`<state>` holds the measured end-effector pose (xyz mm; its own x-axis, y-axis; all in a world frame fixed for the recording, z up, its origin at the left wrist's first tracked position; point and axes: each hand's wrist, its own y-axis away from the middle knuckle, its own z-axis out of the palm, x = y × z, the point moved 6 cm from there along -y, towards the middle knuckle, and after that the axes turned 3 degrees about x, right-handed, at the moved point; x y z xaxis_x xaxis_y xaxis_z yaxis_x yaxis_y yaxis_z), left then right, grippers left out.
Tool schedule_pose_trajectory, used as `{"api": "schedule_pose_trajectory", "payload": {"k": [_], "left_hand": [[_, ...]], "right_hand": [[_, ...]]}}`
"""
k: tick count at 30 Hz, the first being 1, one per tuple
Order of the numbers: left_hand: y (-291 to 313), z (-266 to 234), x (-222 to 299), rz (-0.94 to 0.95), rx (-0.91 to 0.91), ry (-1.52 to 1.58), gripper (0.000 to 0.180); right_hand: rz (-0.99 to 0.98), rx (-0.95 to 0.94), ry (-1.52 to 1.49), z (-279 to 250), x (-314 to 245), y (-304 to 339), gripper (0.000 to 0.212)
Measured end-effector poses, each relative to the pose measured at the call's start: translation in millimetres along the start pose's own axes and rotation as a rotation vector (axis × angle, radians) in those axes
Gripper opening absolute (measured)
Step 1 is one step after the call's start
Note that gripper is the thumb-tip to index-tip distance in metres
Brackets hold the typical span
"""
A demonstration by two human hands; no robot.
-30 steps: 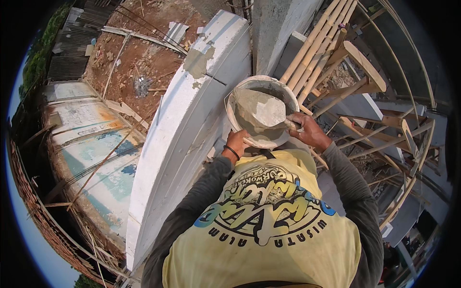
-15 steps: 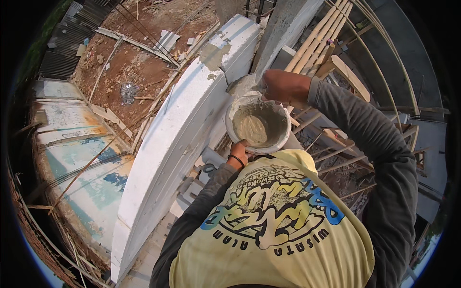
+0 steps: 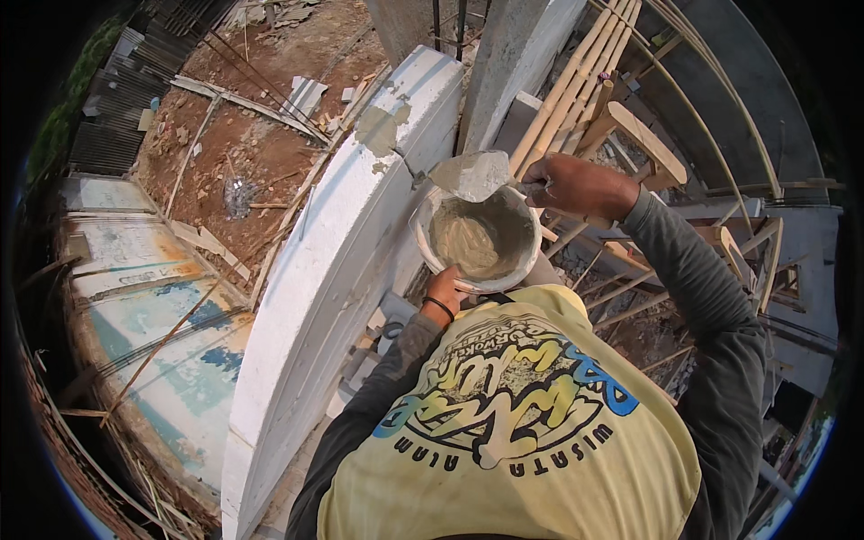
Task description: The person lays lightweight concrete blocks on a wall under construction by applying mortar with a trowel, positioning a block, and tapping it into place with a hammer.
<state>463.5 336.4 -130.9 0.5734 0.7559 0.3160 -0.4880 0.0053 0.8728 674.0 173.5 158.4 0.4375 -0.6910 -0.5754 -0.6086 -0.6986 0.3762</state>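
Observation:
My left hand [image 3: 444,290] is closed on the near rim of a round bucket [image 3: 526,261], which is tilted so its inside shows. Wet grey mortar [image 3: 465,245] lies in the bottom and coats the inner wall. My right hand [image 3: 585,187] grips a trowel [image 3: 472,175] by its handle, most of which the fingers hide. Its wide grey blade is over the bucket's far rim, close to the white block wall [image 3: 328,243]. A patch of grey mortar [image 3: 382,132] sticks to the wall's top near its far end.
A concrete column [image 3: 499,76] rises beyond the wall's end. To the right are bamboo poles [image 3: 576,81] and timber framing [image 3: 648,144]. Reddish rubble ground [image 3: 270,135] and stained panels [image 3: 162,342] lie left of the wall, well below it.
My right hand has moved right and slightly down. The trowel blade has turned, showing its broad face over the bucket's far rim. My left hand still holds the bucket.

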Motion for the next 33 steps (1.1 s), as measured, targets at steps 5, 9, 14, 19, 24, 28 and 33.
{"api": "schedule_pose_trajectory", "payload": {"k": [5,9,14,19,24,28,33], "left_hand": [[-3,-19,-2,-0.055,0.052,0.016,0.015],[-4,-52,-6,-0.097,0.066,0.008,0.012],[4,-103,-13,-0.148,0.112,0.004,0.032],[6,-142,-17,-0.15,0.069,-0.079,0.036],[9,-138,-12,-0.249,0.085,-0.03,0.02],[7,-136,1,0.373,-0.215,-0.796,0.022],[-7,-147,-7,-0.03,-0.052,-0.245,0.009]], "right_hand": [[0.372,0.043,-0.564,97,22,14,0.033],[0.129,0.397,-0.451,162,40,-5,0.04],[0.135,0.464,-0.373,195,4,-14,0.041],[0.18,0.287,-0.43,186,-44,-11,0.044],[-0.157,0.401,-0.556,182,-27,-3,0.046],[0.193,-0.025,-1.384,174,-11,22,0.048],[0.23,0.383,-1.353,168,11,6,0.046]]}}
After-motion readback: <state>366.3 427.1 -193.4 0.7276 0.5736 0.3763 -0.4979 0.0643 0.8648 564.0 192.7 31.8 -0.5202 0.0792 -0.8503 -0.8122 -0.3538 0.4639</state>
